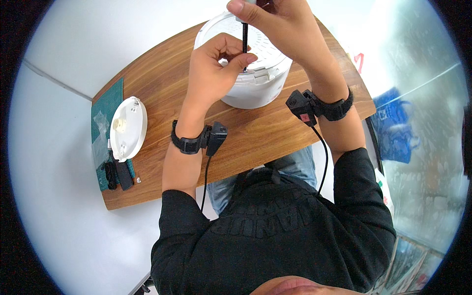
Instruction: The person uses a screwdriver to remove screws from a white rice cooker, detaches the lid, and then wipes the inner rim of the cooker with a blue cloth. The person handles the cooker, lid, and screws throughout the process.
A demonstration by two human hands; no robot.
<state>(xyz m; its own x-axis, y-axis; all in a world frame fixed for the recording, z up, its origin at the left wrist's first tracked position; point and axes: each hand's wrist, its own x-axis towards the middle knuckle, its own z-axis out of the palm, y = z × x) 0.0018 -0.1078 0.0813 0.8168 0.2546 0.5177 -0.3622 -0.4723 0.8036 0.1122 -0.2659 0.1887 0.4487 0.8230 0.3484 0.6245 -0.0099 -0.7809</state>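
A round white appliance body (255, 88), shaped like a tub with a slotted circular top, stands at the far side of the table. My right hand (275, 19) is closed round the handle of a screwdriver (245, 37), cut off partly by the upper edge of the view. Its dark shaft points straight down at the appliance's near rim, beside a small latch-like part (263, 74). Thumb and fingers of my left hand (219, 64) pinch about the lower shaft, just above the rim. Whether a screw sits under the tip is too small to tell.
On the wooden table (167, 108), a white oval lid (140, 130) leans over a green cutting mat (110, 96). Clear plastic wrapping (101, 125), dark small items (123, 174) and a tiny metal piece (138, 180) lie near it. Cables hang from both wrist straps. A blue bag (396, 125) is beyond the right edge.
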